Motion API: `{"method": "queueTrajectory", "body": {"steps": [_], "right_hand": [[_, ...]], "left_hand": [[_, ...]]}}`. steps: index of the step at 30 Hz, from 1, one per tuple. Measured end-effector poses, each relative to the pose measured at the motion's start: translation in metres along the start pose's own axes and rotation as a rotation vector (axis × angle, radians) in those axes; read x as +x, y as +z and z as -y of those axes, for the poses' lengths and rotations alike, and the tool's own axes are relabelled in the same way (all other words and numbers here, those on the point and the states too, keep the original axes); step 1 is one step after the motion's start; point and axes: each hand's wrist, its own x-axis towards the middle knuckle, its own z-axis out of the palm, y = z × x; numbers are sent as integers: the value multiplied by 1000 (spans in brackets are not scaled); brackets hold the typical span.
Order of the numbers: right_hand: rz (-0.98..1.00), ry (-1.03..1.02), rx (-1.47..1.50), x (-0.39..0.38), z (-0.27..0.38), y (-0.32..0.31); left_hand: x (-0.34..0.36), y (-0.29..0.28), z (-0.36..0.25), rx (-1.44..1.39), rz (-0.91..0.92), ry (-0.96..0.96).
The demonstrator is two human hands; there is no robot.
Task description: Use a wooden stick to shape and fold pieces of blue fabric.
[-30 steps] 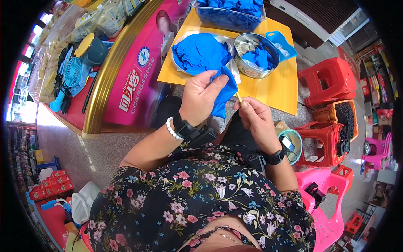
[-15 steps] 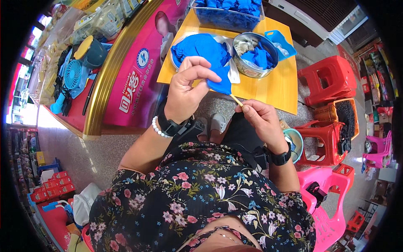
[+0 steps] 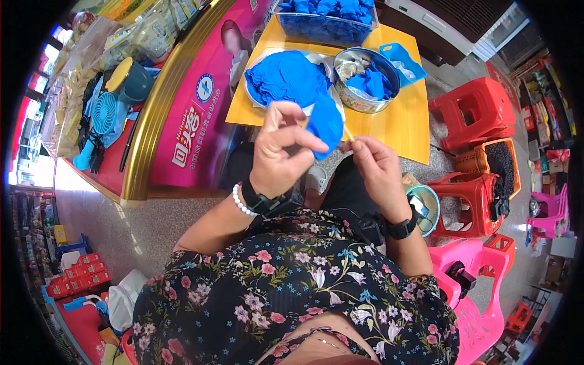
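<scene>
My left hand (image 3: pixel 280 143) pinches the lower edge of a small, smooth blue cloth piece (image 3: pixel 326 123) between thumb and fingers. My right hand (image 3: pixel 378 173) is closed on a thin pale-yellow stick (image 3: pixel 348 133), whose upper end meets the side of the blue piece; whether it goes inside cannot be made out. Just beyond my hands, a flat heap of similar blue pieces (image 3: pixel 286 76) lies in a white dish on the yellow table (image 3: pixel 404 134). A round tin (image 3: pixel 367 107) to its right holds more blue pieces and something pale.
At the table's far edge stands a clear bin (image 3: pixel 325 30) full of blue pieces, with a small blue basket (image 3: pixel 413 72) at the right. A pink counter (image 3: pixel 194 128) with gold trim runs along the left. Red stools (image 3: pixel 474 115) and a pink chair (image 3: pixel 480 322) stand on the right.
The blue piece has turned from pointing down toward the stick to hanging lower beside it. My left hand has shifted slightly right and down, still pinching; my right hand keeps its hold on the stick.
</scene>
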Motion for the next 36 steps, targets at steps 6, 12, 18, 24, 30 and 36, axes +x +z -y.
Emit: {"method": "queueTrajectory", "body": {"steps": [6,12,18,24,30,36], "right_hand": [[-26,-23,71,3,5,-1],[-33,-96,-32,-3,6,2],[-66,-222,-166,-6,5,6],[-79,-234,-248,-6,1,9],[-50,-257,-228,-2,-2,10],[-35,-235,-227,-4,-3,9]], "left_hand": [[-5,0,2,-9,159,13],[12,-5,-3,-597,-71,-338],[13,3,-3,-249,-64,-361],[7,9,-1,-114,-26,-266],[4,10,1,-299,-121,-294],[11,5,0,-165,-119,-330]]}}
